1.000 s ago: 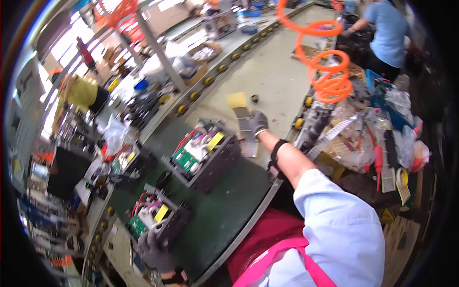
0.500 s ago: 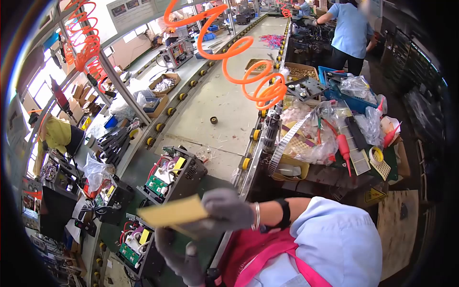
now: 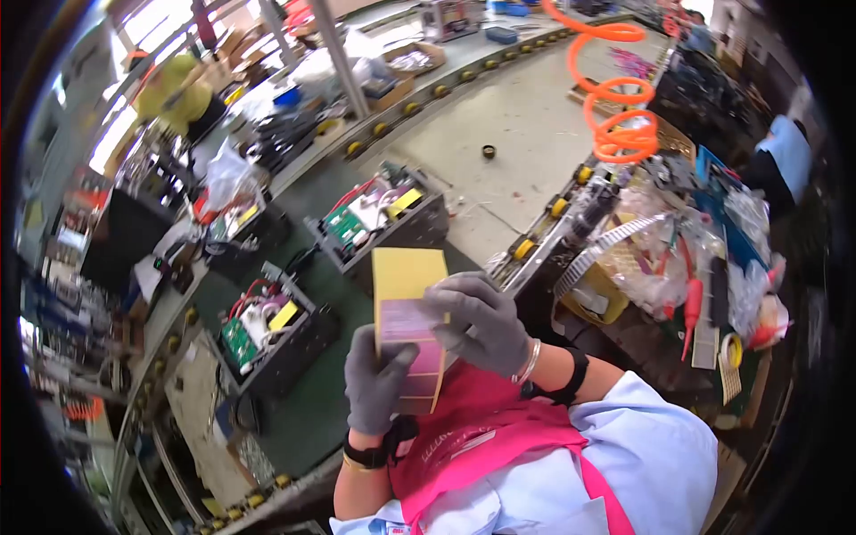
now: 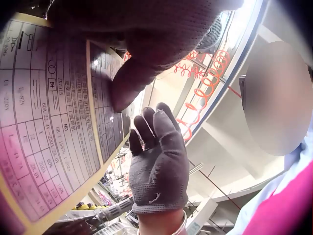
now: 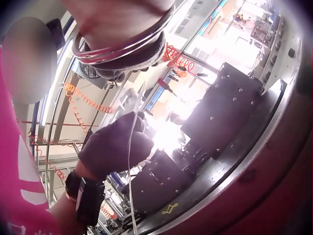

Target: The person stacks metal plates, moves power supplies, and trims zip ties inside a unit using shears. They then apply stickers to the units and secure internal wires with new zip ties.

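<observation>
Upright in front of the pink apron, a label sheet (image 3: 409,357) has a yellow upper part and printed panels below. My left hand (image 3: 378,382) grips its left edge, thumb across the front. My right hand (image 3: 481,323) has its fingers over the right part of the face. In the left wrist view, printed tables cover the sheet (image 4: 44,122), and the right hand (image 4: 160,169) shows loosely bent fingers beside it, nothing visible between them. The right wrist view shows the sheet (image 5: 130,166) edge-on in the left hand (image 5: 117,147).
Open-topped units with green boards, one near (image 3: 267,330) and one farther (image 3: 383,218), stand on the dark green surface (image 3: 312,419). A small dark ring (image 3: 488,152) lies on the pale belt. Plastic bags and a red bottle (image 3: 692,308) lie right; an orange coiled hose (image 3: 624,89) hangs above.
The right hand brought the sheet back from the belt toward the body. The left hand left the near unit and now grips the sheet, which has turned upright; the right fingers have loosened on it.
</observation>
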Motion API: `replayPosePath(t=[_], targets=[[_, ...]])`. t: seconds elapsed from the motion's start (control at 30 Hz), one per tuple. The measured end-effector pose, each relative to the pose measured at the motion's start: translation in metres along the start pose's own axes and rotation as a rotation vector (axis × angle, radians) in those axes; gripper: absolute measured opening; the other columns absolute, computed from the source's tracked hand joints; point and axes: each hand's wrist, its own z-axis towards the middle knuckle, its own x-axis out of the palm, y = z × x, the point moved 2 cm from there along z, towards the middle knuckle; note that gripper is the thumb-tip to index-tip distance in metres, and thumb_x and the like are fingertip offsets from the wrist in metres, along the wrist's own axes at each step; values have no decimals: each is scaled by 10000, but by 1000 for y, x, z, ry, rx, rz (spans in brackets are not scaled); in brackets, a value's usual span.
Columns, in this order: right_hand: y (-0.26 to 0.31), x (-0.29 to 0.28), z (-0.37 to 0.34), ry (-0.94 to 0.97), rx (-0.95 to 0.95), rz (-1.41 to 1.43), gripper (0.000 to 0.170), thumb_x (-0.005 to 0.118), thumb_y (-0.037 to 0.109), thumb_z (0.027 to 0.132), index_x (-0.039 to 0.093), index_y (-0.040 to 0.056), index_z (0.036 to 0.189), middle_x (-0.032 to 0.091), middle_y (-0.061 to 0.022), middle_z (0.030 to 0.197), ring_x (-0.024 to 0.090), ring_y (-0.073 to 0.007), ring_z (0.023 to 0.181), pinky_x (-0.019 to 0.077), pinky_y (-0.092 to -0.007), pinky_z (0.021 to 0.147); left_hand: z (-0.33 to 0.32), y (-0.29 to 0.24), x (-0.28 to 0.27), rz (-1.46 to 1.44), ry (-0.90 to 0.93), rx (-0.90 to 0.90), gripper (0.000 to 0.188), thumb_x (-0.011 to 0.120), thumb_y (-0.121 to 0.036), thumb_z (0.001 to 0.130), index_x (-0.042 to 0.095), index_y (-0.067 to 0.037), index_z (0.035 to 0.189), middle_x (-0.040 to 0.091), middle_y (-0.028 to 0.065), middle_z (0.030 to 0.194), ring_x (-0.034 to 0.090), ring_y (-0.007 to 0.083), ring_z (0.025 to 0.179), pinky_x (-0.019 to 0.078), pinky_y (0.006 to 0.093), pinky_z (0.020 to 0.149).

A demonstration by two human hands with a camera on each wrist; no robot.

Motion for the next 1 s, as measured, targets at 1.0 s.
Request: replayPosePath(t=[1.0], targets=[[-38,19,-52,291,499,475,233,610,210,918,652,-3,1002,672,-147,888,662,-227,827,518,-339,760,-8,26,15,117,231,141,481,763,-50,776,530,-37,1196,557,45,1094,534,138,969,463,295,863]])
